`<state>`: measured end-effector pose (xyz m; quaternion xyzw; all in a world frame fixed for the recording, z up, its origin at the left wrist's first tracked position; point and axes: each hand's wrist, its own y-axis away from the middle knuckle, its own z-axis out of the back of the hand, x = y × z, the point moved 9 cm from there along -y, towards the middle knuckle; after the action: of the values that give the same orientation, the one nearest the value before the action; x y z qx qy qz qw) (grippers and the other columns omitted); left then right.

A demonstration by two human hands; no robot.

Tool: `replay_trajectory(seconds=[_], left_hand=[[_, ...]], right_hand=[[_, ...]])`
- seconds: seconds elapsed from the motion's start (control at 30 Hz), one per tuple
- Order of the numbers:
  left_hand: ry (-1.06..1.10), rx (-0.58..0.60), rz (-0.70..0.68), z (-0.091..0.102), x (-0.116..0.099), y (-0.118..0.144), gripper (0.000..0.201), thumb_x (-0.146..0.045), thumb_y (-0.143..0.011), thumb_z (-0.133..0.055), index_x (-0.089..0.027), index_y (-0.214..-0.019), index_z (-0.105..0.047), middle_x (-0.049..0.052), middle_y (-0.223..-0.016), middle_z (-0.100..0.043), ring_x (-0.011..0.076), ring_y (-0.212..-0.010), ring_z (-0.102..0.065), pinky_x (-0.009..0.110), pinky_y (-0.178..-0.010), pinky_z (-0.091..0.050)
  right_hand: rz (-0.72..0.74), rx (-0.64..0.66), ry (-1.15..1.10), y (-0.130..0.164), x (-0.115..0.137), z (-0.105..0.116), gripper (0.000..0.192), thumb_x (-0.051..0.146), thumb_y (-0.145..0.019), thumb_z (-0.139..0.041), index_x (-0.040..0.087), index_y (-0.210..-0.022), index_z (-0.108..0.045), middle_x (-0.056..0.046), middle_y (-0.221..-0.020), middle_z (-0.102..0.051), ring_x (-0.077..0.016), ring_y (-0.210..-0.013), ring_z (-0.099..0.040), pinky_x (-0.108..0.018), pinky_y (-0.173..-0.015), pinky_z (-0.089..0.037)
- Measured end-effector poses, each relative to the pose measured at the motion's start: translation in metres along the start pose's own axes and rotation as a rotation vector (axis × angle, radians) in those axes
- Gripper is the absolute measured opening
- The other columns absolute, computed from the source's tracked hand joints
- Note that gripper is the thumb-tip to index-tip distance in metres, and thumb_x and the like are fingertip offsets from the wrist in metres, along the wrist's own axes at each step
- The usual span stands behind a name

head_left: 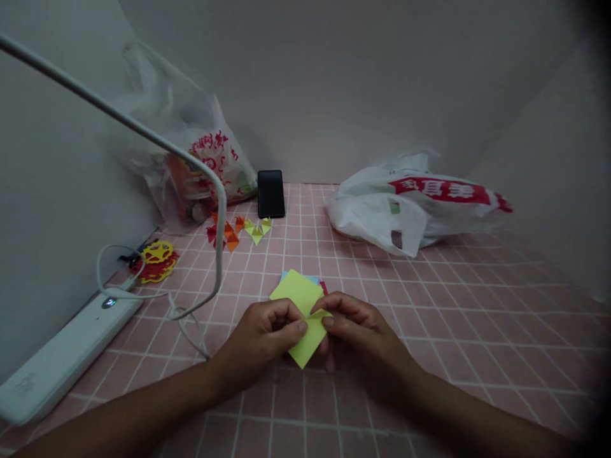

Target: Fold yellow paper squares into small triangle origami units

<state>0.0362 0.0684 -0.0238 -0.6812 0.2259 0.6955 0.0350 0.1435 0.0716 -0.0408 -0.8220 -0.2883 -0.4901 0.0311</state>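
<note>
Between my two hands is a yellow sheet of folding paper [308,343], turned corner-down with its top edge partly folded. My left hand [270,331] pinches its left side between thumb and forefinger. The right hand [360,324] is closed on the right corner, where a small flap stands up; some of its fingers are hidden behind the paper. Just beyond lies another yellow square sheet [296,287], on top of a stack with a light blue sheet [312,279] and a red edge showing.
Small folded paper shapes, orange [231,236] and yellow [258,230], lie near a black phone [271,194]. Plastic bags stand at the back left [219,152] and right [382,207]. A white power bank-like device [71,350], yellow and red cut-outs [158,253] and a bent white rod [222,222] occupy the left.
</note>
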Motion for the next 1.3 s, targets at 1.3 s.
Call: replay_trajectory(seconds=[1.3], left_hand=[[0.136, -0.068, 0.069, 0.008, 0.011, -0.009, 0.027, -0.04, -0.074, -0.069, -0.015, -0.071, -0.058, -0.002, -0.063, -0.056, 0.0097, -0.056, -0.047, 0.022, -0.054, -0.035]], right_hand=[[0.097, 0.049, 0.176, -0.004, 0.005, 0.002, 0.016, 0.027, -0.085, -0.06, 0.021, -0.1, -0.057, 0.001, -0.067, -0.066, -0.0141, -0.059, -0.065, -0.028, -0.059, -0.051]])
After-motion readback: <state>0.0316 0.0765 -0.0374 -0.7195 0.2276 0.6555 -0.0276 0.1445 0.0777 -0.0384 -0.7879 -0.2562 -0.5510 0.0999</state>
